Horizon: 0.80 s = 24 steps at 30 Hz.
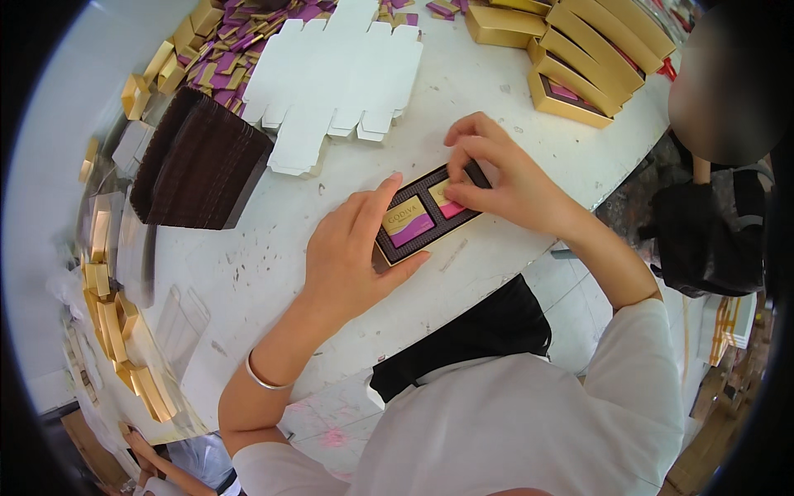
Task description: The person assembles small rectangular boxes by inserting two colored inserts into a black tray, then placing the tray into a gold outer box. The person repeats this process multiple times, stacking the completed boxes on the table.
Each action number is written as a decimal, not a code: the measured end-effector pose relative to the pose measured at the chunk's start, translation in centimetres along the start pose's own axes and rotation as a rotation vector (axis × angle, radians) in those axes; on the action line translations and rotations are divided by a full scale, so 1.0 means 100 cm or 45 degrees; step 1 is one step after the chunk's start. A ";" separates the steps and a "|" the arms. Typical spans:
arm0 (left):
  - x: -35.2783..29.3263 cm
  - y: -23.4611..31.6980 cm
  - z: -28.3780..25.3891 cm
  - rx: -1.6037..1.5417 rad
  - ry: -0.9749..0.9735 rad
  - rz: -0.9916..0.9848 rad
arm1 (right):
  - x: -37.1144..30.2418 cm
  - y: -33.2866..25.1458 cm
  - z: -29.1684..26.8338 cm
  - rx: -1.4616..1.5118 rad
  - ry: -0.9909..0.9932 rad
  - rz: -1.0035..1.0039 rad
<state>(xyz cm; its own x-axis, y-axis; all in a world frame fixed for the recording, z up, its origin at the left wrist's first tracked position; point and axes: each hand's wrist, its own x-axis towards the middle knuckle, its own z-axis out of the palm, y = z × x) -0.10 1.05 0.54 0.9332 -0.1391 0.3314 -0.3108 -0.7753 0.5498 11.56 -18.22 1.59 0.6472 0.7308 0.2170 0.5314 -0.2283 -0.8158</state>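
Observation:
A dark brown rectangular tray (390, 246) lies on the white table (248, 273) in front of me. It holds a purple-and-gold wrapped square (407, 223) and a pink-and-gold wrapped square (447, 207) beside it. My left hand (351, 252) grips the tray's near end, thumb on its lower edge and a finger along its top edge. My right hand (496, 169) rests over the tray's far end, its fingertips pinching at the pink square. The far compartment is hidden under those fingers.
A stack of brown paper liners (198, 161) stands to the left. Flat white die-cut cartons (335, 74) lie behind the tray. Gold boxes (583, 50) are stacked at the back right, loose purple and gold wrapped pieces (227, 41) at the back left. Another person (719, 165) sits at the right.

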 end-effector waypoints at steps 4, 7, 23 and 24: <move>0.001 -0.004 0.002 0.049 -0.016 -0.002 | 0.002 0.003 0.000 -0.030 -0.182 0.064; -0.002 0.001 0.001 0.032 -0.016 -0.044 | -0.009 0.005 -0.004 0.137 -0.175 -0.066; -0.007 -0.014 0.003 -0.298 0.205 0.255 | 0.002 -0.067 -0.200 -0.940 0.791 -0.133; -0.004 -0.011 0.005 -0.319 0.188 0.279 | -0.001 -0.023 -0.239 -1.008 0.652 -0.015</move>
<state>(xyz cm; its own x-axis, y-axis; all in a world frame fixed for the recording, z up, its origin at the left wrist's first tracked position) -0.02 1.62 -0.60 0.8092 -0.1801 0.5592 -0.5519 -0.5593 0.6186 23.31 -33.13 16.23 0.7010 0.4073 0.5855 0.6346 -0.7309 -0.2512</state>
